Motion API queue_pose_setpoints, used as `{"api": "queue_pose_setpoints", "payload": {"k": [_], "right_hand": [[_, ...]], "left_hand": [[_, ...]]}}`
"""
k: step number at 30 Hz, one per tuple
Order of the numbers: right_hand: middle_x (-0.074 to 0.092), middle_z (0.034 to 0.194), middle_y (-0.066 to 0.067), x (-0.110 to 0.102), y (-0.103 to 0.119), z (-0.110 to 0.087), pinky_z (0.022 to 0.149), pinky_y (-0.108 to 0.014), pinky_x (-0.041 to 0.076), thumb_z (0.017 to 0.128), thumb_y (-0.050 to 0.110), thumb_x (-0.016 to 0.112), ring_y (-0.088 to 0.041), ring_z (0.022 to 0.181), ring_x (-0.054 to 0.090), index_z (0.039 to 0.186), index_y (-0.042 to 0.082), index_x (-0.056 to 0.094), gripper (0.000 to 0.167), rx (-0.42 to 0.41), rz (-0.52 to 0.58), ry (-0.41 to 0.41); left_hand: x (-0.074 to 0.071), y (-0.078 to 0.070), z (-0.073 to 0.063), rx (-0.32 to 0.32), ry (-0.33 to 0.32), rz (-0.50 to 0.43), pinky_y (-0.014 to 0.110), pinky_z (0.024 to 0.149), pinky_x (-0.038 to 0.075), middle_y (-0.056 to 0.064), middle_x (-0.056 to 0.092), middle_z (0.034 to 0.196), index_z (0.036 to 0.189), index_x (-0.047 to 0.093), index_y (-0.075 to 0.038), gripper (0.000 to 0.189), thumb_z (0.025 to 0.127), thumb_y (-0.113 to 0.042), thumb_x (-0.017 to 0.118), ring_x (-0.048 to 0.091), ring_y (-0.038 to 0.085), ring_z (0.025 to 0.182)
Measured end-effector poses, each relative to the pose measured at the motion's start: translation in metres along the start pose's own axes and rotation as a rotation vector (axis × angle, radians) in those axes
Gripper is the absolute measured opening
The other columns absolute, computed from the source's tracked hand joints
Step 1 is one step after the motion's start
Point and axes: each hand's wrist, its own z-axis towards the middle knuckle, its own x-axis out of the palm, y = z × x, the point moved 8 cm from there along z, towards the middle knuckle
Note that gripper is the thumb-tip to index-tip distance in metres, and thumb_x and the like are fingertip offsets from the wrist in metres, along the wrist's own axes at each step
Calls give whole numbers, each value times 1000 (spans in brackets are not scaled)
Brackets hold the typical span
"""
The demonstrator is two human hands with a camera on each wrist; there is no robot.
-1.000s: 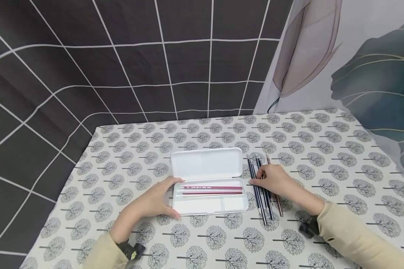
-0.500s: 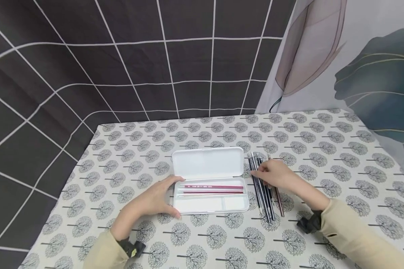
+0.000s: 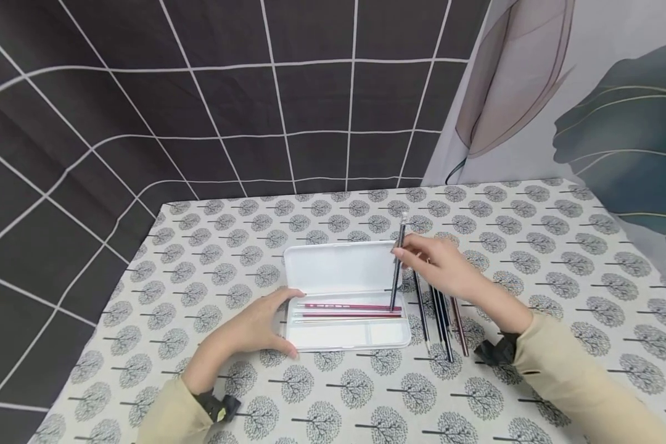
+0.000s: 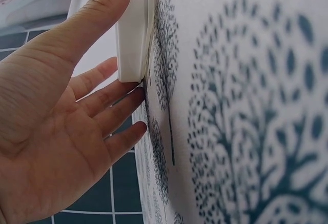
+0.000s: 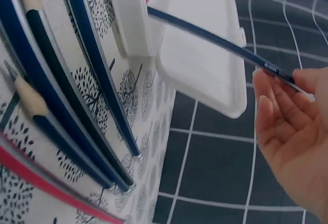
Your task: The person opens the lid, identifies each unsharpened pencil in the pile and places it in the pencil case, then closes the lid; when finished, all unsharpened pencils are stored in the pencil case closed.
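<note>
A white pencil case (image 3: 324,337) lies open on the table, its lid (image 3: 338,266) tipped back. Inside are several reddish pencils (image 3: 344,316) in the long rear section. My left hand (image 3: 255,324) holds the case's left end, thumb at the front corner and index finger at the back. Above the right side of the case, my right hand (image 3: 446,265) pinches a dark blue pencil (image 3: 396,271) near its upper end. That pencil slants steeply, lower tip over the reddish pencils; whether it touches them, I cannot tell.
Right of the case lie several dark blue pencils (image 5: 100,70) and a dark red pencil (image 3: 459,327), roughly parallel on the tree-patterned tablecloth (image 3: 355,394). A dark gridded curtain (image 3: 311,98) hangs behind the table.
My right hand has picked up a dark blue pencil from the group on the right and carried it left, over the case. The left hand stays on the case.
</note>
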Motion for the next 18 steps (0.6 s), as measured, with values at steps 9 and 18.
{"api": "queue_pose_setpoints", "payload": {"k": [9,18], "right_hand": [[68,84,3,31,38,1,64,-21,54,83,17,69,-5,74,62,99,7,67,19,-274,-159,116],[62,74,11,71,31,0,56,-13,47,83,20,70,3,61,51,91,12,69,12,-243,-220,312]], "left_hand": [[-1,1,-1,-6,4,8,54,106,33,10,46,138,137,39,-13,104,50,-44,87,42,33,127],[-2,-1,-1,7,8,21,54,105,33,10,46,138,136,39,-12,102,52,-44,86,42,34,127]]}}
